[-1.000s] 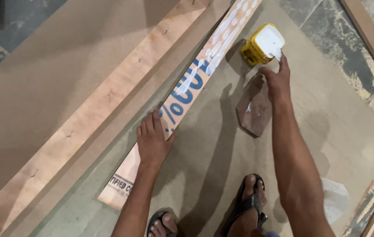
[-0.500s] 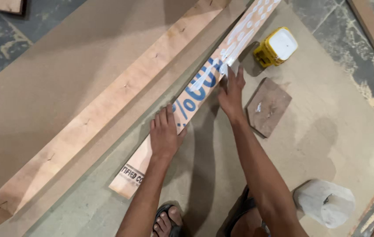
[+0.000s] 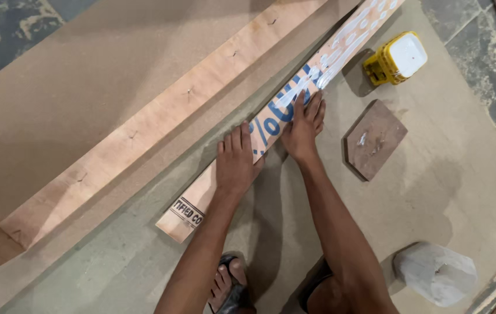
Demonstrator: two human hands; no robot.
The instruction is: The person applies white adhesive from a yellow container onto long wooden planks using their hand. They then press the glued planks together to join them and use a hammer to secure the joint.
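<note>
A long narrow plywood strip (image 3: 201, 200) with blue printing and white glue smears lies diagonally on a large brown board (image 3: 457, 174). My left hand (image 3: 235, 164) lies flat on the strip's lower part, fingers together and pointing up. My right hand (image 3: 303, 125) presses flat on the strip a little higher, fingertips at the edge of the white glue. Neither hand grips anything. A second, wider wooden plank (image 3: 155, 122) runs parallel on the left.
A yellow glue tub with a white lid (image 3: 398, 58) sits right of the strip. Below it lies a small brown wooden piece (image 3: 374, 139). A white crumpled bag (image 3: 434, 273) rests at the lower right. My feet in sandals (image 3: 230, 288) stand on the board.
My right hand left the small wooden piece near the tub and came onto the strip. Both hands now lie side by side on it; the view shifted slightly.
</note>
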